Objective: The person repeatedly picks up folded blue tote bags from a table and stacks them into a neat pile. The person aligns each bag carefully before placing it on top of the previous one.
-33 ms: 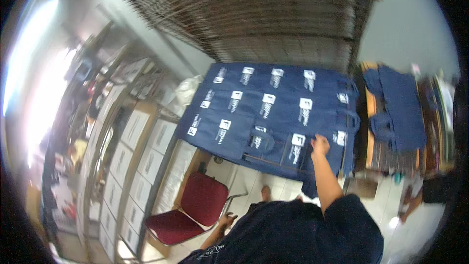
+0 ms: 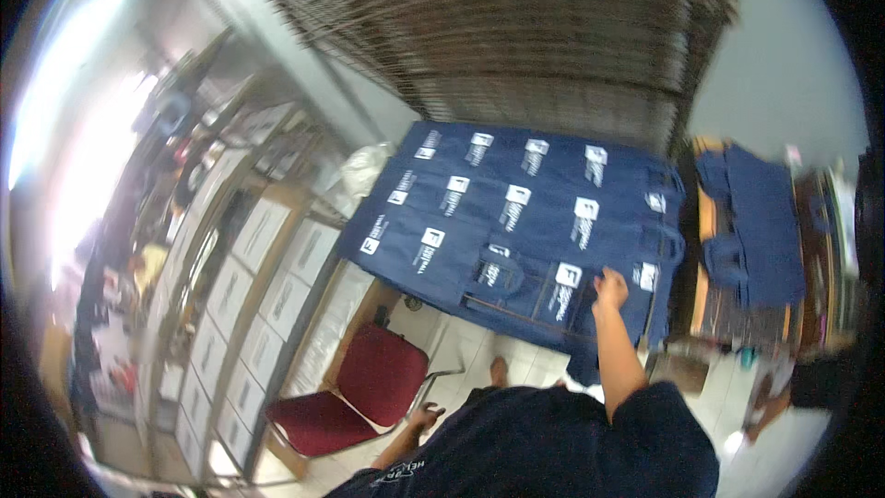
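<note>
A broad table is covered with navy blue cloth bags (image 2: 452, 198), laid out in overlapping rows, each with a white print. Over the bags at the near right is my right hand (image 2: 610, 290), its arm stretched forward. Its fingers are bent and slightly apart, and I make out nothing between them; the picture is blurred. Blue loop handles (image 2: 671, 244) stick out along the right side of the bags. Low at my left side, beside the red chair (image 2: 383, 373), hangs my left hand (image 2: 425, 418). Its fingers are loosely apart and hold nothing.
Behind the table leans a large dark slatted rack (image 2: 544, 46). More blue bags (image 2: 758, 231) lie on a wooden stand to the right. White boxes (image 2: 263, 231) fill shelving at the left, near a white plastic bag (image 2: 366, 169). Another person's leg (image 2: 767, 413) shows at the lower right.
The view has shifted slightly, so the table sits a little lower and further right. My right hand keeps nearly the same place over the bags. My left hand still hangs beside the chair.
</note>
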A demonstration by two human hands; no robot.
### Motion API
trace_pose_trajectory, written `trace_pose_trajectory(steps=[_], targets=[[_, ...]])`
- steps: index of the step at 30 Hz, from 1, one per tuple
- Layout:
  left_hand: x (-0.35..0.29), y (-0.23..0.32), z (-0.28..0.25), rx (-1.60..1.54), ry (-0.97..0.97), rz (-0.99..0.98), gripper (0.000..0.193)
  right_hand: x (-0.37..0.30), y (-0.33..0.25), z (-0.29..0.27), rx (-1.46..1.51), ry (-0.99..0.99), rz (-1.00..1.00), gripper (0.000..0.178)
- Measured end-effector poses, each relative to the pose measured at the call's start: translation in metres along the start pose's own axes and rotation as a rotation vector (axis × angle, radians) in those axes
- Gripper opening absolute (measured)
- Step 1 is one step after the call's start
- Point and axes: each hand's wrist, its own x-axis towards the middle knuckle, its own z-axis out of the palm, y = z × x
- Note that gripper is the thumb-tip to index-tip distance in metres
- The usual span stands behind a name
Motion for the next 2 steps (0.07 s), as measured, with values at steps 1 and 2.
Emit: trace_pose_trajectory(steps=[1, 2], targets=[[0.011, -0.013, 0.003, -0.003, 0.02, 0.044, 0.064, -0.005, -0.008, -0.008, -0.027, 0.006, -0.008, 0.015], [0.008, 0.024, 0.015, 0.092, 0.006, 0.025, 0.065, -0.002, -0.023, -0.021, -0.06, 0.033, -0.062, 0.016]])
